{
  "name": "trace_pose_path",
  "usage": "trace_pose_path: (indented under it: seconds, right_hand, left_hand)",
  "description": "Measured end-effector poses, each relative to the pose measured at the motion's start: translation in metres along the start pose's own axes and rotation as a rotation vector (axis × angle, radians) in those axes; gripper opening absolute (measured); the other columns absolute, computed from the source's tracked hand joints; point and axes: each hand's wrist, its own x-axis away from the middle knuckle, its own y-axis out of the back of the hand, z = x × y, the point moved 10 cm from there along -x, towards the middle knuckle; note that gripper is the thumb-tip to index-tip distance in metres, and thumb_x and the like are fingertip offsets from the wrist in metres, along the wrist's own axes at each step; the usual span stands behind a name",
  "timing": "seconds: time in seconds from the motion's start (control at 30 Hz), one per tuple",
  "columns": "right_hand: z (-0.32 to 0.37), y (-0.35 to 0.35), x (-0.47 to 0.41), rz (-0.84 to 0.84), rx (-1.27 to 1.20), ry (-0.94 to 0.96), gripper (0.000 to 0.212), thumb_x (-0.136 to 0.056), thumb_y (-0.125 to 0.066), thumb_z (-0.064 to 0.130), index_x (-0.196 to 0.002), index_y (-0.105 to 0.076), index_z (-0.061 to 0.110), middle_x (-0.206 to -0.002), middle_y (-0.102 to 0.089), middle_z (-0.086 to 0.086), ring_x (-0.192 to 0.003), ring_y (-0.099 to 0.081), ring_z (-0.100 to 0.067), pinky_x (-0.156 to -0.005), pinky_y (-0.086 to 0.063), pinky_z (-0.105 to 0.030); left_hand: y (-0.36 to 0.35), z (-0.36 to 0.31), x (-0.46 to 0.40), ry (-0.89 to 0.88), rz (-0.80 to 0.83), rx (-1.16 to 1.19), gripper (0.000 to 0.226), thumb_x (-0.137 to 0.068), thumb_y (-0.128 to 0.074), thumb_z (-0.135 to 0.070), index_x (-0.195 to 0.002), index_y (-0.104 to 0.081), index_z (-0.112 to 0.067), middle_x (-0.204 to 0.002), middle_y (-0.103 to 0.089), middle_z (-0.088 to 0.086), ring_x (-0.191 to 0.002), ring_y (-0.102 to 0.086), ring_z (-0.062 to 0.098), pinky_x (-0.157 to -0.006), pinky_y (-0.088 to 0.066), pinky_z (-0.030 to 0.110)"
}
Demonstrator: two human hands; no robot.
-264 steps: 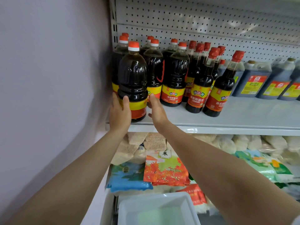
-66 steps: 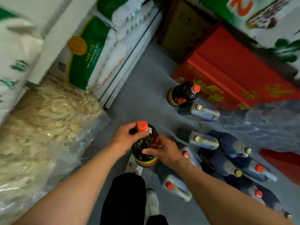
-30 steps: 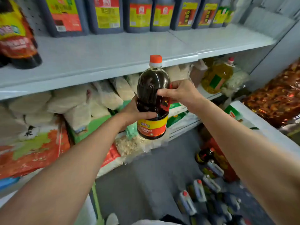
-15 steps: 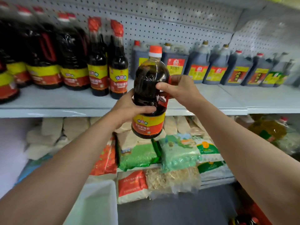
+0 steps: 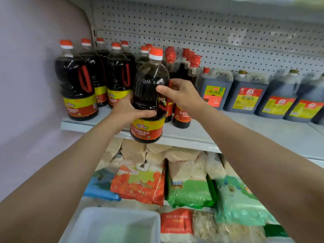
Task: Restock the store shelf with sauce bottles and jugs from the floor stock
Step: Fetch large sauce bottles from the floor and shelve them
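Observation:
I hold a large dark sauce bottle [image 5: 149, 95] with an orange cap and a yellow-red label upright, in the air just in front of the grey shelf [image 5: 245, 135]. My left hand [image 5: 128, 109] grips its lower body from the left. My right hand [image 5: 180, 95] grips its right side at the handle. Behind it on the shelf stand several matching large bottles [image 5: 77, 85] at the left and slim red-capped bottles [image 5: 184, 95] in the middle. Dark jugs [image 5: 247, 93] line the right part of the shelf.
A pale wall [image 5: 31, 85] closes off the shelf's left end, and a pegboard back panel [image 5: 210, 32] rises behind the bottles. Below the shelf lie bagged rice and grain packs [image 5: 140, 185]. A white plastic bin [image 5: 114, 227] sits at the bottom.
The bottle came up from the floor stock to shelf height. Since half a second ago my view has swung left and the bottle has moved closer to the shelf's left group.

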Motion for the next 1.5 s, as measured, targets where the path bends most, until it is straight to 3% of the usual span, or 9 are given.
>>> trace_pose_path:
  seconds: [0.2, 0.33, 0.5, 0.6, 0.67, 0.77, 1.13, 1.33, 1.5]
  right_hand:
    - [-0.013, -0.064, -0.054, 0.055, -0.024, -0.003, 0.041, -0.08, -0.082, 0.037, -0.108, -0.074, 0.008, -0.104, -0.077, -0.007, -0.102, -0.073, -0.023, -0.096, -0.056, -0.049]
    - [-0.019, -0.094, -0.083, 0.08, -0.006, 0.004, 0.047, -0.083, -0.078, 0.04, -0.118, -0.069, 0.01, -0.113, -0.075, -0.002, -0.109, -0.07, -0.015, -0.102, -0.053, -0.044]
    - [-0.057, -0.118, -0.083, 0.155, 0.022, -0.024, 0.052, -0.095, -0.069, 0.027, -0.14, -0.052, 0.008, -0.134, -0.063, 0.002, -0.123, -0.06, -0.007, -0.108, -0.048, -0.031]
    - [-0.107, -0.133, -0.069, 0.248, 0.072, -0.137, 0.065, -0.09, -0.075, 0.019, -0.147, -0.044, 0.011, -0.137, -0.059, 0.004, -0.121, -0.059, -0.005, -0.109, -0.048, -0.034]
    - [-0.132, -0.148, -0.063, 0.269, 0.16, -0.181, 0.077, -0.083, -0.083, 0.026, -0.148, -0.042, 0.018, -0.14, -0.059, 0.002, -0.126, -0.058, -0.013, -0.11, -0.047, -0.043]
    - [-0.146, -0.161, -0.06, 0.172, 0.253, -0.214, 0.086, -0.077, -0.086, 0.037, -0.148, -0.04, 0.021, -0.138, -0.061, 0.0, -0.124, -0.06, -0.022, -0.105, -0.049, -0.04]
    - [-0.137, -0.16, -0.06, -0.012, 0.358, -0.181, 0.08, -0.07, -0.088, 0.048, -0.136, -0.052, 0.023, -0.124, -0.069, 0.003, -0.111, -0.065, -0.02, -0.092, -0.053, -0.035]
    - [-0.136, -0.166, -0.06, -0.036, 0.418, -0.191, 0.083, -0.07, -0.085, 0.055, -0.138, -0.05, 0.023, -0.125, -0.069, 0.002, -0.113, -0.064, -0.025, -0.093, -0.053, -0.043]
    - [-0.134, -0.173, -0.061, -0.001, 0.406, -0.195, 0.082, -0.073, -0.085, 0.051, -0.139, -0.048, 0.02, -0.127, -0.067, -0.001, -0.115, -0.063, -0.027, -0.095, -0.053, -0.045]
  left_hand:
    - [0.052, 0.054, -0.028, 0.077, -0.098, -0.009, 0.075, -0.06, -0.093, -0.039, -0.124, -0.056, -0.036, -0.114, -0.065, -0.014, -0.113, -0.061, 0.014, -0.096, -0.049, 0.036]
    - [0.075, 0.074, -0.045, 0.084, -0.146, 0.014, 0.068, -0.063, -0.092, -0.038, -0.119, -0.054, -0.041, -0.103, -0.063, -0.024, -0.11, -0.061, 0.012, -0.094, -0.048, 0.033]
    - [0.084, 0.082, -0.066, 0.093, -0.111, 0.021, 0.071, -0.062, -0.091, -0.042, -0.124, -0.056, -0.036, -0.118, -0.065, -0.015, -0.111, -0.062, 0.011, -0.1, -0.05, 0.038]
    - [0.088, 0.08, -0.071, 0.094, -0.125, 0.022, 0.068, -0.069, -0.089, -0.034, -0.125, -0.051, -0.038, -0.112, -0.06, -0.015, -0.106, -0.059, 0.011, -0.092, -0.047, 0.031]
    - [0.089, 0.082, -0.075, 0.103, -0.12, 0.025, 0.072, -0.069, -0.089, -0.033, -0.129, -0.051, -0.035, -0.112, -0.059, -0.013, -0.107, -0.059, 0.013, -0.092, -0.047, 0.032]
    - [0.091, 0.087, -0.079, 0.13, -0.101, 0.009, 0.077, -0.066, -0.09, -0.037, -0.132, -0.05, -0.034, -0.115, -0.059, -0.012, -0.111, -0.06, 0.015, -0.098, -0.049, 0.036]
    - [0.095, 0.093, -0.078, 0.168, -0.042, 0.051, 0.083, -0.065, -0.089, -0.038, -0.136, -0.047, -0.035, -0.116, -0.059, -0.013, -0.109, -0.059, 0.015, -0.094, -0.051, 0.038]
    - [0.099, 0.096, -0.078, 0.19, 0.004, 0.073, 0.103, -0.043, -0.094, -0.054, -0.134, -0.048, -0.041, -0.121, -0.063, -0.012, -0.107, -0.063, 0.014, -0.092, -0.055, 0.043]
    - [0.102, 0.097, -0.077, 0.189, -0.015, 0.092, 0.086, -0.063, -0.089, -0.037, -0.138, -0.047, -0.036, -0.12, -0.062, -0.011, -0.102, -0.061, 0.008, -0.082, -0.052, 0.034]
